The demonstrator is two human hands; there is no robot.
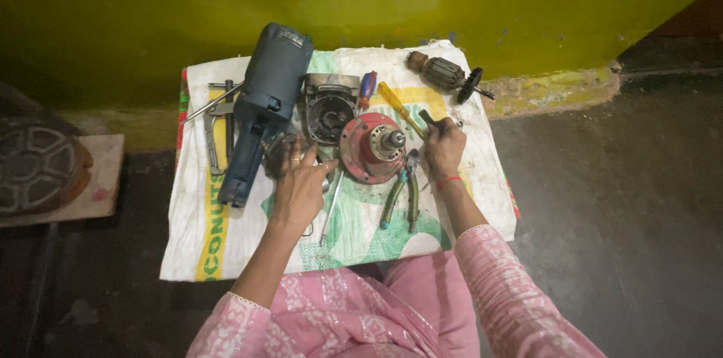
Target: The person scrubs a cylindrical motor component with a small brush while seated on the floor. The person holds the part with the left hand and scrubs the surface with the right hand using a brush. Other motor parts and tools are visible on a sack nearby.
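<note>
We've got the red round housing (370, 147) sitting mid-sack on the white woven sack (226, 245) spread over the floor, shaft end up. Our right hand (444, 149) has its fingers closed around a dark tool handle (428, 121) just right of the housing. Our left hand (300, 186) rests open, fingers spread, touching a dark part beside the blue power tool body (263, 106). Green-handled pliers (403, 196) lie just below the housing.

Two screwdrivers (398, 107), perhaps one pliers (401, 194)

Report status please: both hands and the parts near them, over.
Left hand open, fingertips by dark part. Right hand gripping yellow-handled screwdriver. Red round housing between hands. Pliers just below it.
</note>
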